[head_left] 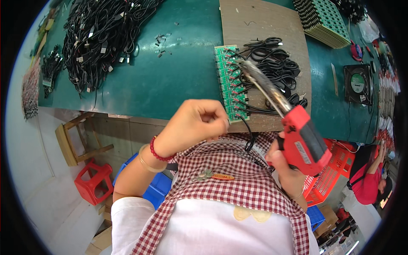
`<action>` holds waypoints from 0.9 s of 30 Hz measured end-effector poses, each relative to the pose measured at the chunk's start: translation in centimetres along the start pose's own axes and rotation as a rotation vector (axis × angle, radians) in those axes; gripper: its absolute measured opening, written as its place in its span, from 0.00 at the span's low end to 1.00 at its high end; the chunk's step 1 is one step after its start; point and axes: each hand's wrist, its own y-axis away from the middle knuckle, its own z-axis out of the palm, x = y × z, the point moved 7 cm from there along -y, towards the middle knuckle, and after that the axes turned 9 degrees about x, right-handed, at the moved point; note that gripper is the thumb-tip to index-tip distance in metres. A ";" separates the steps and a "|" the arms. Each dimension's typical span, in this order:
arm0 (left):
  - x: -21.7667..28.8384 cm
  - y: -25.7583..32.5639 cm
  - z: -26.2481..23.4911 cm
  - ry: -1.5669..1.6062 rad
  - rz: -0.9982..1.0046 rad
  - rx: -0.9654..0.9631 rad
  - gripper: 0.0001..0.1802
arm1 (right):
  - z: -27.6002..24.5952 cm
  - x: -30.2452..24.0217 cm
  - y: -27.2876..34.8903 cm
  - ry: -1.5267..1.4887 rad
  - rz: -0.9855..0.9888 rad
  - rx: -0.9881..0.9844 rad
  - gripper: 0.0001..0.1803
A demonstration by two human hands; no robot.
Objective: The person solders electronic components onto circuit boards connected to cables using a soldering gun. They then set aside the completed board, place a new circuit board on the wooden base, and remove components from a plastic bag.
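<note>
Head view, looking down over my apron: I am gripping a red soldering gun [305,142] by its handle in my right hand [285,170], fingers wrapped fully around the grip, and its long metal barrel is reaching forward so that the tip is hovering over the green circuit board strip [229,83]. My left hand [196,123] is clenching into a loose fist just beside the board's near end; I cannot tell whether it is pinching anything. The board is lying on a brown work board [263,25] on the green bench [170,80], with thin black wires [276,63] trailing off its right edge. I am judging the strip as light, stiff and brittle, best held by its bare edges; the wires are looking limp and easily snagged.
</note>
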 end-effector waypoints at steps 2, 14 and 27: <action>-0.1 -0.8 -0.8 -0.028 -0.010 0.057 0.06 | -1.0 1.0 0.6 -0.134 0.035 0.068 0.21; -0.2 -2.0 -1.4 -0.111 -0.097 -0.009 0.06 | -4.0 4.1 4.3 -0.249 0.139 0.041 0.25; -0.1 -2.1 -1.2 -0.120 -0.088 -0.027 0.05 | -3.7 4.8 4.2 0.011 0.177 0.043 0.12</action>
